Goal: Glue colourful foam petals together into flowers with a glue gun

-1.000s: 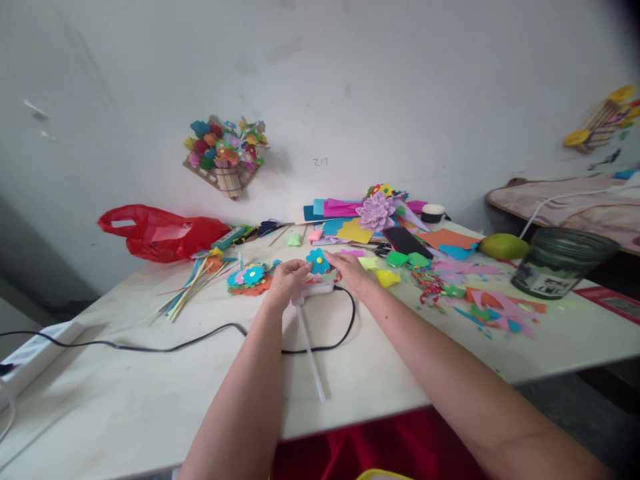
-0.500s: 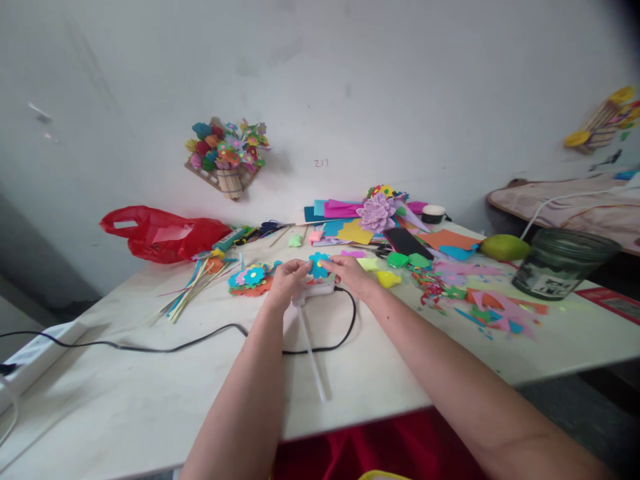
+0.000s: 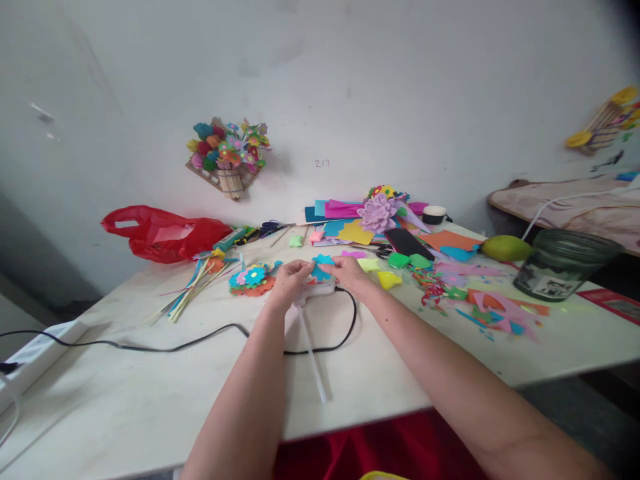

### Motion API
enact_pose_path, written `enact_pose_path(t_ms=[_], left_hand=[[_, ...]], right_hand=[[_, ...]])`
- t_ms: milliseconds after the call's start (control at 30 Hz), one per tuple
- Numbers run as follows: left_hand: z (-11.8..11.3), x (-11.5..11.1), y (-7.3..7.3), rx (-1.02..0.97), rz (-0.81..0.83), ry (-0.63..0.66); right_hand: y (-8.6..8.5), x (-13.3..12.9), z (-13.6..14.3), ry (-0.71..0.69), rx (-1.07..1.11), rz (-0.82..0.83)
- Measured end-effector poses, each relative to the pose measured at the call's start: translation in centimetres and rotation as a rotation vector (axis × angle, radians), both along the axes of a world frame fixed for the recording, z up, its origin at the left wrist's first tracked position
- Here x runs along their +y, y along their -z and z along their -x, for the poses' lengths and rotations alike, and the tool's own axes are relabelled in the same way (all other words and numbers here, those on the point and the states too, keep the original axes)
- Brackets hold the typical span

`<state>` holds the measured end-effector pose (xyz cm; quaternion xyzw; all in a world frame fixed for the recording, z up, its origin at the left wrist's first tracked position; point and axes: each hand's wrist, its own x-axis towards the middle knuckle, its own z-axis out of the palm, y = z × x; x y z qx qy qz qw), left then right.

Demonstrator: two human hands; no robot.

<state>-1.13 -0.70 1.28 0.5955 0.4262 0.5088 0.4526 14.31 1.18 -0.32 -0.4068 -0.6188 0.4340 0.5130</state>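
A blue foam flower (image 3: 323, 267) is pinched between my two hands above the middle of the table. My left hand (image 3: 290, 280) grips its left edge with thumb and finger, and my right hand (image 3: 351, 275) has hold of the right edge. Just below them lies a white hot glue gun (image 3: 320, 289), partly covered by my left hand. A clear glue stick (image 3: 314, 363) runs from it toward me. To the left sits a pile of layered foam flowers (image 3: 253, 279) in blue, pink and orange.
A black cord (image 3: 175, 349) crosses the table to a white power strip (image 3: 43, 360). Left are thin sticks (image 3: 187, 293) and a red plastic bag (image 3: 165, 233). Right are foam scraps (image 3: 495, 310), a green mango-like fruit (image 3: 507, 248) and a dark glass jar (image 3: 560, 263).
The blue flower has tilted in my fingers, so its yellow centre no longer shows. Both hands stay in nearly the same place.
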Motion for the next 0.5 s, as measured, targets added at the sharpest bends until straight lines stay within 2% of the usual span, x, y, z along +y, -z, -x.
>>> enact_pose_path(t_ms=[200,367,500], left_hand=[[0.1,0.2,0.1,-0.011,-0.007,0.001],[0.2,0.4,0.2,-0.019,-0.042,-0.032],[0.1,0.2,0.2,-0.011,-0.033,-0.03]], right_hand=[[-0.5,-0.5,-0.1,-0.005,-0.051,-0.06],[-1.1,-1.0,-0.1,-0.021,0.033,-0.005],[-0.9,-0.8,-0.2,-0.021,0.071,0.012]])
